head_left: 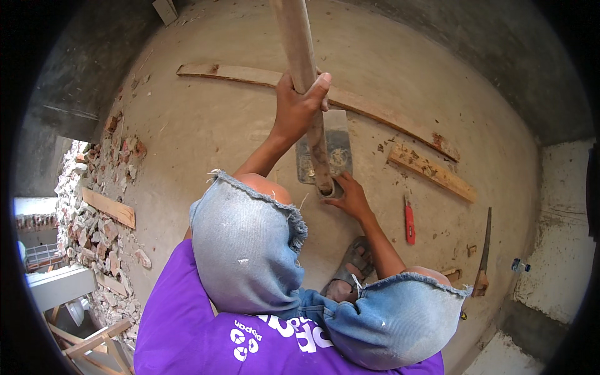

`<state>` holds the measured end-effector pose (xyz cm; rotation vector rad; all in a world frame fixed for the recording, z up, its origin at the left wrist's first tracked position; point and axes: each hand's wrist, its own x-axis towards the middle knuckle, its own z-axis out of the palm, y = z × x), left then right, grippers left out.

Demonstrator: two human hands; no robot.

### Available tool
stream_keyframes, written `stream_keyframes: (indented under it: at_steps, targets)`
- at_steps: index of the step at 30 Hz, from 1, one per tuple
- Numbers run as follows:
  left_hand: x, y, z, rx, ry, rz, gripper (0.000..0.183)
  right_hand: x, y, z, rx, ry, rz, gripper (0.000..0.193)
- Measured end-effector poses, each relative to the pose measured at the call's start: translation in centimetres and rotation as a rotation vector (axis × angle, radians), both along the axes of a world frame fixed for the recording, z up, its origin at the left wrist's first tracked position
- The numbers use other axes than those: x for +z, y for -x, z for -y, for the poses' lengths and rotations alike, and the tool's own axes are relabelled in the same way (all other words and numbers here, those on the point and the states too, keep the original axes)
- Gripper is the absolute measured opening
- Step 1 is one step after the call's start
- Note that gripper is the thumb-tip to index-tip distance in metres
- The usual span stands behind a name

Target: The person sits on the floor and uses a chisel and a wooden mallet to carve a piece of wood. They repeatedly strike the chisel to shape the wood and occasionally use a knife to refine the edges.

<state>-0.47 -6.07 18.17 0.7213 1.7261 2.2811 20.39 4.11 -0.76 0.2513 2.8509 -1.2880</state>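
A hoe with a long wooden handle [296,40] and a flat, worn metal blade [340,140] stands between my knees. Its blade rests on the floor, and the handle's lower end sits in the round eye at the blade's near edge. My left hand [297,111] is wrapped around the handle above the blade, thumb pointing up along it. Lower down, my right hand [350,197] grips the hoe's eye, with thumb and fingers on either side of the ring. The handle's top runs out of view.
A long plank [387,122] lies beyond the blade, a shorter wood piece [431,172] at right. A red-handled tool [409,224] and a handsaw [484,256] lie to the right. Broken brick rubble [103,234] with a board [109,208] covers the left side. My sandalled foot [351,269] is close by.
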Motion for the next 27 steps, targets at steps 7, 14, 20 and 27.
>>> stream_keyframes:
  at_steps: [7, 14, 20, 27]
  targets:
    - [-0.1, 0.5, 0.2, -0.009, 0.007, -0.006, 0.025, 0.3, 0.1, 0.1, 0.009, -0.025, 0.055, 0.077]
    - [-0.1, 0.6, -0.1, 0.023, 0.021, 0.019, 0.026, -0.1, -0.2, 0.1, 0.013, -0.02, 0.077, 0.083]
    - [-0.9, 1.0, -0.4, 0.097, 0.044, -0.02, 0.022, 13.5, -1.9, -8.4, -0.223, 0.378, -0.074, 0.045]
    - [-1.8, 2.1, 1.9, 0.313, -0.089, 0.003, 0.02, 38.0, -10.1, -11.9, 0.494, 0.585, -0.779, 0.021]
